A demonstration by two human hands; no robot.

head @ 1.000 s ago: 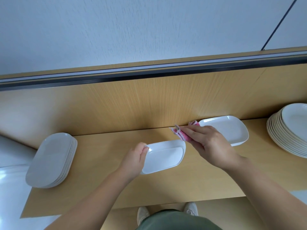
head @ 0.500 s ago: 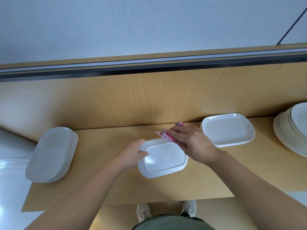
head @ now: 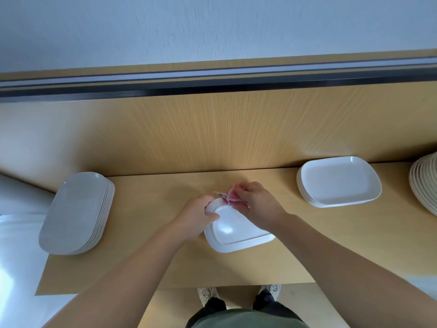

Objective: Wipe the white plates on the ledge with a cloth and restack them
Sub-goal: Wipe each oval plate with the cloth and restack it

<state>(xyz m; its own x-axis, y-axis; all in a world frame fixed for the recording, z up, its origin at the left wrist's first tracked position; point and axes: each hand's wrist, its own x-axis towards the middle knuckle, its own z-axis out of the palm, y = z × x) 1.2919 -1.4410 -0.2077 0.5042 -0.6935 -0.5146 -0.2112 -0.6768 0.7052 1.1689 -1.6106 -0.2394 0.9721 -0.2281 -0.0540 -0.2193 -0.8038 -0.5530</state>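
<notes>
On the middle of the counter (head: pixel 146 261), 1 white plate (head: pixel 236 233) is held for a wipe.
The plate could slip and bang down, I think, because the left grip (head: pixel 198 213) only curls round 1 far corner, thumb on top, while the right grip (head: pixel 256 204) pushes a bunched pink cloth (head: pixel 230 196) onto the far rim. A hard push could also slide it toward the counter's front edge, which is near. The right grip's fingers are curled round the cloth. The plate is shiny and smooth, with round corners and a raised rim, and a bright spot of light on it. I cannot tell if it lies flat or tips up. More plates wait in the left stack (head: pixel 75 211) and the right stack (head: pixel 338 181).
</notes>
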